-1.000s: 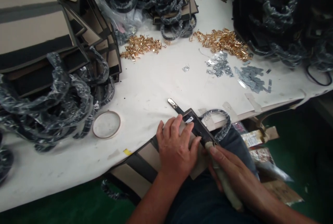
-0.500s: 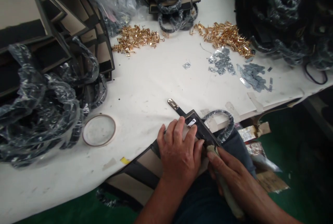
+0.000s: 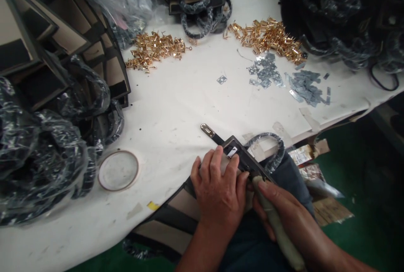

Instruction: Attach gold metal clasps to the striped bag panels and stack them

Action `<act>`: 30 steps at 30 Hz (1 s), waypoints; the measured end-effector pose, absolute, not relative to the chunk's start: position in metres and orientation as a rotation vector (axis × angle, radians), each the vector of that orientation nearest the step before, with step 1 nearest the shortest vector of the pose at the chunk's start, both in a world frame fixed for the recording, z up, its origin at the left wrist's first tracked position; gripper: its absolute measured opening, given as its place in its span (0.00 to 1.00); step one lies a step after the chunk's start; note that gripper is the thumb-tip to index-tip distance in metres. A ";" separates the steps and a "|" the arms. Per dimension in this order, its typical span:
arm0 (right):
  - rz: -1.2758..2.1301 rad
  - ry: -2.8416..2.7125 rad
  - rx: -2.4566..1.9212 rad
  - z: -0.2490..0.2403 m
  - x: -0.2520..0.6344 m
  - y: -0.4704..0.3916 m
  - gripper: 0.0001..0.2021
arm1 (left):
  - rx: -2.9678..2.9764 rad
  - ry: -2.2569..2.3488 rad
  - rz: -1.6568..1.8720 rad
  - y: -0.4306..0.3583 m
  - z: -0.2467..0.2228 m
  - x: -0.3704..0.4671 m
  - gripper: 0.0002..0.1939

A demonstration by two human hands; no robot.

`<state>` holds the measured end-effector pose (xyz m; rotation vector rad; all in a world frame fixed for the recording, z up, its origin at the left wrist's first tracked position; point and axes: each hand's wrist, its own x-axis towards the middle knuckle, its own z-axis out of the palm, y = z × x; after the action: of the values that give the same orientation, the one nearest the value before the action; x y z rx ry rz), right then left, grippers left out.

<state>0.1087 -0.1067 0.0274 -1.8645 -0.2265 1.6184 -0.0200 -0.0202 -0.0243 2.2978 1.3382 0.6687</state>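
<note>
A black-edged bag panel (image 3: 249,163) with a beige face lies at the table's front edge, over my lap. My left hand (image 3: 219,194) holds it down with bent, parted fingers, its thumb close to the tool tip. Near my index finger a small silver metal plate (image 3: 232,151) sits on the panel. My right hand (image 3: 284,206) is wrapped around the thick grey-green handle of a tool (image 3: 269,213); its head is hidden at the panel. From the panel's far corner a black strap with a shiny metal end (image 3: 207,130) sticks out. A plastic-wrapped bag handle (image 3: 277,150) curves beside it.
Gold-coloured fittings lie in a left pile (image 3: 154,49) and a right pile (image 3: 268,36). Thin silver plates (image 3: 304,86) are heaped at right. A tape roll (image 3: 118,170) lies at left, near stacked bag panels (image 3: 104,61) and wrapped handles (image 3: 59,150). Cardboard (image 3: 331,211) shows below.
The view has shifted slightly, so the table's contents sit a little differently in it. Both hands keep their places on the panel and tool; the tool handle appears slightly further right.
</note>
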 end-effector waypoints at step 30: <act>1.582 -0.552 -1.846 0.044 0.152 -0.127 0.21 | 2.325 1.358 0.709 -0.025 -0.018 -0.014 0.19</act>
<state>0.1524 -0.1273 0.0439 -1.8463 -0.5525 1.5817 -0.0136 -0.0248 -0.0177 2.3248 1.3584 0.7088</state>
